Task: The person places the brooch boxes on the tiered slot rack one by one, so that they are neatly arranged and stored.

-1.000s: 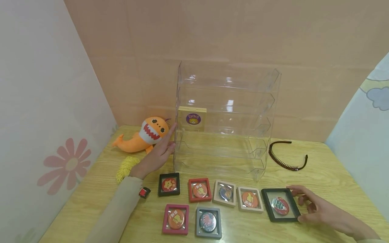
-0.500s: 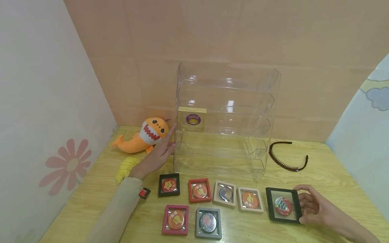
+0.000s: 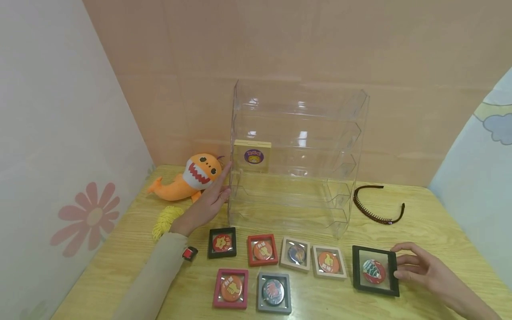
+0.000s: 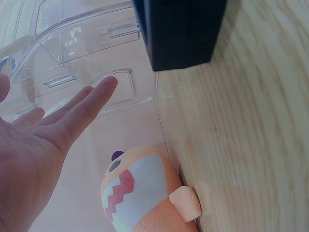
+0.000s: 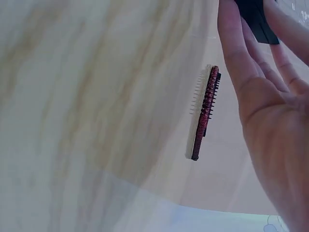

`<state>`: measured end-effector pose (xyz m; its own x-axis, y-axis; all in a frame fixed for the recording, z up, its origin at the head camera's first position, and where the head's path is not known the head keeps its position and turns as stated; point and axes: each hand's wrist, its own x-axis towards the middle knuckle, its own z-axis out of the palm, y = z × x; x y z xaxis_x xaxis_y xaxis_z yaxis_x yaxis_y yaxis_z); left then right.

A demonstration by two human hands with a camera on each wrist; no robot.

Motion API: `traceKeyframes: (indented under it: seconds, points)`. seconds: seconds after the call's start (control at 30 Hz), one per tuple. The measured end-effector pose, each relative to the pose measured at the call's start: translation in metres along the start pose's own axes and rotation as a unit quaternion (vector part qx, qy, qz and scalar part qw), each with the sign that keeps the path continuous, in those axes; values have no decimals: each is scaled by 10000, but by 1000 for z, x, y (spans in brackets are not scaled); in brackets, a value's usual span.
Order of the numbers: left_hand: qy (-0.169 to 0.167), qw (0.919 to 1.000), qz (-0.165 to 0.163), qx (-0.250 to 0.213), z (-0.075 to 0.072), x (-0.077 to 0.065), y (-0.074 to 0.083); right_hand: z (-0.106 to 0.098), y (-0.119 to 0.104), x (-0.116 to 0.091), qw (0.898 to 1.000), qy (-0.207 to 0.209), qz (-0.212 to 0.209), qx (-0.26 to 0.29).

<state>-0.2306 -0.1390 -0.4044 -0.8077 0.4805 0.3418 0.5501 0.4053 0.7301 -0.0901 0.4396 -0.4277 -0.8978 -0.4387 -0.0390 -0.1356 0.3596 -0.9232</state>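
My left hand [image 3: 205, 209] has its fingers straight, touching the left side of a clear acrylic display rack [image 3: 296, 118]. The left wrist view shows that hand [image 4: 43, 140] with its fingers extended along the rack's side panel [image 4: 118, 89]. At the lower right, my right hand [image 3: 426, 273] grips the right edge of a black square display frame [image 3: 374, 271], thumb in front, fingers behind. A round badge with a green tree sits inside the frame, which looks tilted up. In the right wrist view, only a corner of the black frame [image 5: 258, 21] shows between the fingers.
A yellow frame [image 3: 253, 156] stands on a rack shelf, left. Several badge frames lie in front, including a red one [image 3: 262, 250] and a grey one [image 3: 274, 292]. An orange shark plush [image 3: 188, 180] and yellow yarn [image 3: 166, 222] lie left, a toothed headband [image 3: 372, 215] right.
My right hand has shifted slightly right with the black frame, away from the beige frame beside it, and the frame has tipped up. My left hand stays against the rack.
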Motion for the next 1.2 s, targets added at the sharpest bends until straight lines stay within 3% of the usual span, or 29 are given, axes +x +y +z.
traceKeyframes:
  seconds: [0.23,0.43,0.87,1.03,1.2]
  points:
    - [11,10000,60,-10,0,1,-1,7,-13,-1,9962,644,-234,-537]
    - [8,10000,33,33,-1,2,0,12,-26,5,9810,1430,-540,-1197]
    - [36,9999,109,22,1,3,-2,23,-53,15,9714,2021,-1172,-428]
    - [38,10000,82,-20,2,3,0,28,-63,21,9660,2017,-1594,282]
    - [18,9999,79,-118,3,3,1,31,-73,28,9615,2060,-1782,358]
